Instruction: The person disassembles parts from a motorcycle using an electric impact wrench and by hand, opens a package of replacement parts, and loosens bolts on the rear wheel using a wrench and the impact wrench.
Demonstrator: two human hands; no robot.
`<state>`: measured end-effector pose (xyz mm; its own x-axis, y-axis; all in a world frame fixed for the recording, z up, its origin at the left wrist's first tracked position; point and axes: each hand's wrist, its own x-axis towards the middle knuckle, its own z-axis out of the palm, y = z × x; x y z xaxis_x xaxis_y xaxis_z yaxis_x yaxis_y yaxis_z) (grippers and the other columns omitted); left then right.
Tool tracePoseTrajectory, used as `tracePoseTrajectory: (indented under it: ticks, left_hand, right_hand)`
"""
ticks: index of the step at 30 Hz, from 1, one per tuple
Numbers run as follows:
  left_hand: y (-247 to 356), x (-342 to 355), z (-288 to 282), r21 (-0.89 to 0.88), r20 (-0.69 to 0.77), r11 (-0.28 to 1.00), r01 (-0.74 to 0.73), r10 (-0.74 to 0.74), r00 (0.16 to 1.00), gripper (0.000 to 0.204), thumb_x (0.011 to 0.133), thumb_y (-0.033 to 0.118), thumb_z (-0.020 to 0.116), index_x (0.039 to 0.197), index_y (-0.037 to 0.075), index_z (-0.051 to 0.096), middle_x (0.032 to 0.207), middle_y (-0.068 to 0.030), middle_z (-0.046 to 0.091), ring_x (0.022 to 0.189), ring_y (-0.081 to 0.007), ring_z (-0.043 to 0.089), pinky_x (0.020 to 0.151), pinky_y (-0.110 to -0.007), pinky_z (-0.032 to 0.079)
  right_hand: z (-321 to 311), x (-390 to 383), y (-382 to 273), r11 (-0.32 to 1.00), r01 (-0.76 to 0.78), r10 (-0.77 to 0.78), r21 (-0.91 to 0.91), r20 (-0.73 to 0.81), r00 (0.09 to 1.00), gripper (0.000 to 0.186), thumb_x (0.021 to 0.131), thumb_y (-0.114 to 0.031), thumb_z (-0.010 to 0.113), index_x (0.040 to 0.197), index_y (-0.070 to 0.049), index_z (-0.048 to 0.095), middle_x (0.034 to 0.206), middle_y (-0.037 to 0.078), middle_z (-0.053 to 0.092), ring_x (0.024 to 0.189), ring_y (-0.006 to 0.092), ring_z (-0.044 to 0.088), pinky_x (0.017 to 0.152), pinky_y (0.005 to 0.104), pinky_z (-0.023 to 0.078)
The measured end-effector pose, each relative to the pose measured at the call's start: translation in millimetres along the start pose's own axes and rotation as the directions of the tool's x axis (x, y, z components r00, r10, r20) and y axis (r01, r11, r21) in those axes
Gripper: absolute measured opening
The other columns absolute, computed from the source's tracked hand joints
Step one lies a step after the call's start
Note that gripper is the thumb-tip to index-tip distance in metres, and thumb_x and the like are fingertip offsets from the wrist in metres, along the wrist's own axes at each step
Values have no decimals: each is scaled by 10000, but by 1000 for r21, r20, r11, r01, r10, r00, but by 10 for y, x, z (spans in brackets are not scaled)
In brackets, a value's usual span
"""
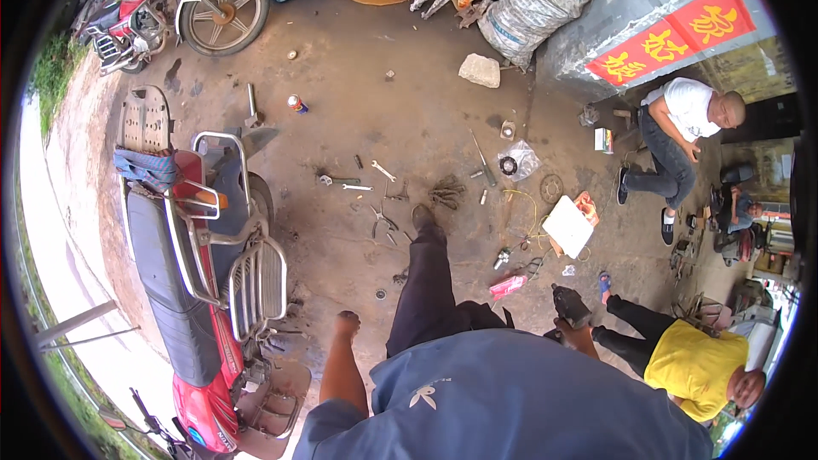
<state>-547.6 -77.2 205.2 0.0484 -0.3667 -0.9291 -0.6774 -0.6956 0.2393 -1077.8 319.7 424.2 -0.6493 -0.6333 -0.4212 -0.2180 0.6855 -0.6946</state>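
Observation:
My left hand (346, 324) hangs in a loose fist beside the red motorcycle (232, 366), apart from it, and nothing shows in its fingers. At my right side, my right hand (569, 331) grips a dark, bulky impact wrench (572, 306) that points away from me. Part of that grip is hidden by my blue shirt. On the ground ahead lie pliers (383, 221), an adjustable wrench (339, 180), a spanner (383, 171) and a long screwdriver (484, 159). My foot (423, 217) stands just right of the pliers.
A person in white (692, 106) sits at the right; another in yellow (694, 366) is close to my right side. A hammer (252, 106), a spray can (297, 104), a stone (480, 71), a white board (569, 227) and loose parts lie about. Another motorcycle (141, 4) stands far left.

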Motion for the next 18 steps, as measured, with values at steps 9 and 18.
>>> tracePoseTrajectory:
  ticks: [9,18]
  left_hand:
    - [4041,-585,-257,16,-178,781,-624,616,767,343,979,170,640,1286,18,655,989,-103,759,917,-161,704,856,-305,545]
    - [2537,-340,-335,-540,-468,837,-88,-211,858,339,915,119,602,1208,-33,679,817,-118,724,696,-184,676,641,-310,545]
  right_hand:
    - [-557,2560,-1050,739,-653,632,166,162,758,137,857,-58,721,925,-83,604,772,42,612,671,172,627,614,351,530]
    - [-293,5606,-2380,901,-432,411,-20,352,841,271,791,-92,793,1035,-46,685,868,60,673,714,185,649,608,380,527]
